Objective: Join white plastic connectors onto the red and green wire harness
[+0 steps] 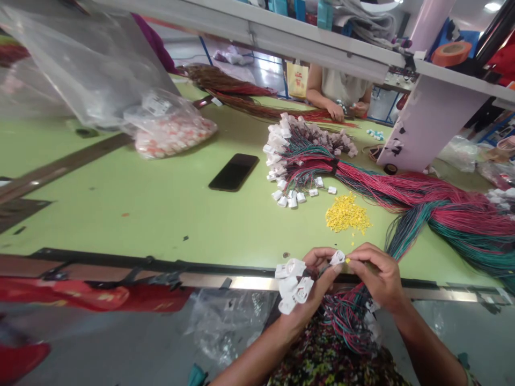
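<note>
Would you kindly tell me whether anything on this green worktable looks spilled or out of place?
The yellow pieces lie in a loose, uncontained heap on the green worktable, with a few strays toward the right hand, which looks slightly spilled, though perhaps deliberate.

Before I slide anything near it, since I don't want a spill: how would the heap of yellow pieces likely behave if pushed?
The heap of yellow pieces would probably spread rather than move as one, since it lies loose on the green table, some pieces strewn at its edge. Each looks tiny, so likely light and easily scattered.
</note>
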Motion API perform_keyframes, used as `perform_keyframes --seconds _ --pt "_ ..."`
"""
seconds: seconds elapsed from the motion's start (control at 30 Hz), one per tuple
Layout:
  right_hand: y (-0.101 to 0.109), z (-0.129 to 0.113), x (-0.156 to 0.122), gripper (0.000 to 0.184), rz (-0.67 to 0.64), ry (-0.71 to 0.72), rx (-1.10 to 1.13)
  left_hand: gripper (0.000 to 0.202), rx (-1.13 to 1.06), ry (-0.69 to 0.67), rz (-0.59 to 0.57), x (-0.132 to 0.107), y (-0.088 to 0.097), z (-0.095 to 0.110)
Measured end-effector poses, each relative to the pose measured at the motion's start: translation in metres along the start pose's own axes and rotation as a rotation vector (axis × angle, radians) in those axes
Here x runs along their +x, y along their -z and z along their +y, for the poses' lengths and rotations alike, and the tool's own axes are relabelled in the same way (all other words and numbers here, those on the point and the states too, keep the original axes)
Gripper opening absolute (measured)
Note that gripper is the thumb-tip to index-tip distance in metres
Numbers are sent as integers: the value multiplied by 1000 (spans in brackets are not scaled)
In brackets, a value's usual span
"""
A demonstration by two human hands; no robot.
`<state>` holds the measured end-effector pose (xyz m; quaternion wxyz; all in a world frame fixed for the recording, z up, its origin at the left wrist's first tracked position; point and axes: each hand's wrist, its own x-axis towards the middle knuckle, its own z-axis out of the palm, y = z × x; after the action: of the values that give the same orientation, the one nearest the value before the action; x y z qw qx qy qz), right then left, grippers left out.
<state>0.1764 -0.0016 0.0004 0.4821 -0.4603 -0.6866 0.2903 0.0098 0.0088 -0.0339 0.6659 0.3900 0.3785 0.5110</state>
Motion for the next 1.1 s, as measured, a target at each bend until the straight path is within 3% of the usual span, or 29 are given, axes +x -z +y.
perform_keyframes --seconds 0.1,0.3,0.5,0.9,1.1 --pt "2 -9 -2 14 -7 -31 20 24 61 -89 -10 -2 3 -9" --pt "4 -20 -1 19 -17 107 -112 16 169 -249 9 -4 4 -11" --pt "6 -23 0 22 -50 175 -140 18 251 -348 -54 -6 7 -9" --pt "-1 -19 -3 11 5 -6 -26 18 267 -388 -16 -3 5 -11" --pt "-17 -19 -9 10 112 -237 180 20 316 -390 9 -5 5 -13"
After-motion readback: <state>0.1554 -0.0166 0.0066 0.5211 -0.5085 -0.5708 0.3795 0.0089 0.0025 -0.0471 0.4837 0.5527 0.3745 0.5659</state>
